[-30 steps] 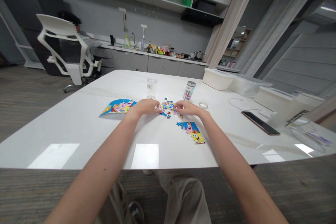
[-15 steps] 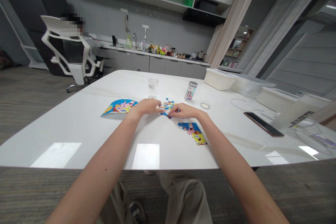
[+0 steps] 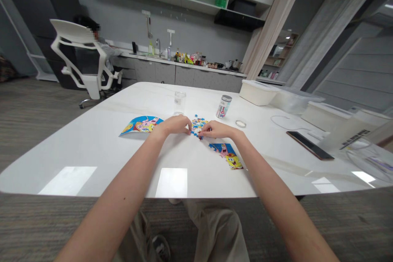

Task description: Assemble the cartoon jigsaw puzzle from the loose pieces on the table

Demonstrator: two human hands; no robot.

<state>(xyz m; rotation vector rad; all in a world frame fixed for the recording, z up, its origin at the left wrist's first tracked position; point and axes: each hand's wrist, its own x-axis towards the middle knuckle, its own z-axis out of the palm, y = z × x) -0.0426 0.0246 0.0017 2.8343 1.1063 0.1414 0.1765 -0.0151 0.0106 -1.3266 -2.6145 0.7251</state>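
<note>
the pieces (image 3: 199, 122) lie in a loose spread between the left hand (image 3: 178, 124) and the right hand (image 3: 214, 129). the left hand is half curled with its fingertips at their left side; whether it grips one, i cannot tell. the right hand has its fingers bent and bunched over their near right side, perhaps pinching one, but its hold is hidden. they look like thin card: likely light, fairly stiff, quick to skid on the glossy table (image 3: 123, 168), with knobs that could crease, so a pinch by opposite edges should suit. the joined part (image 3: 229, 154), nearer than the right hand, would probably sag or split if lifted by one corner; sliding it flat seems kinder. beyond the left hand stands the jar (image 3: 179, 103); beyond the right, the can (image 3: 224, 107), with the ring (image 3: 240, 123) to its right. the curved sheet (image 3: 138, 125) sits just left of the left hand. open room runs from both hands, between the forearms, to the near edge.
</note>
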